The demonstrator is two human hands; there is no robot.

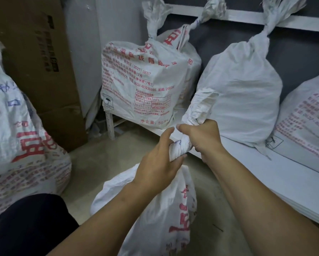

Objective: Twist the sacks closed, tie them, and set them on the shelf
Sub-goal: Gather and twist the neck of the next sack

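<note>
Could lose the twist in the neck [179,146] of the sack [155,209] on any slackening of either grip: stiff woven cloth, likely to spring back and unwind. Could also end in a weak knot, with perhaps too little of the loose top [201,106] left above the right hand [199,137] for a full loop. Might tip the sack over on the floor [103,163] through a hard sideways pull; no support there, just in front of the shelf [293,174] and not yet on it. Might later, on lifting, knock against the tied sacks [241,93] standing close together on the shelf, with little room between them.

Left hand [158,163]: wrapped round the lower part of the twisted neck, fingers curled over it, thumb raised toward the right hand, back of the hand toward the camera. Right hand: clenched on the neck just above, thumb pointing left and close to the left thumb, loose top fanning up and to the right out of the fist. Both forearms stretched forward and converging on the neck, the left above the body of the sack, the right crossing in front of the shelf's edge. No knot to be seen yet, so probably mid-twist or just short of tying.
</note>
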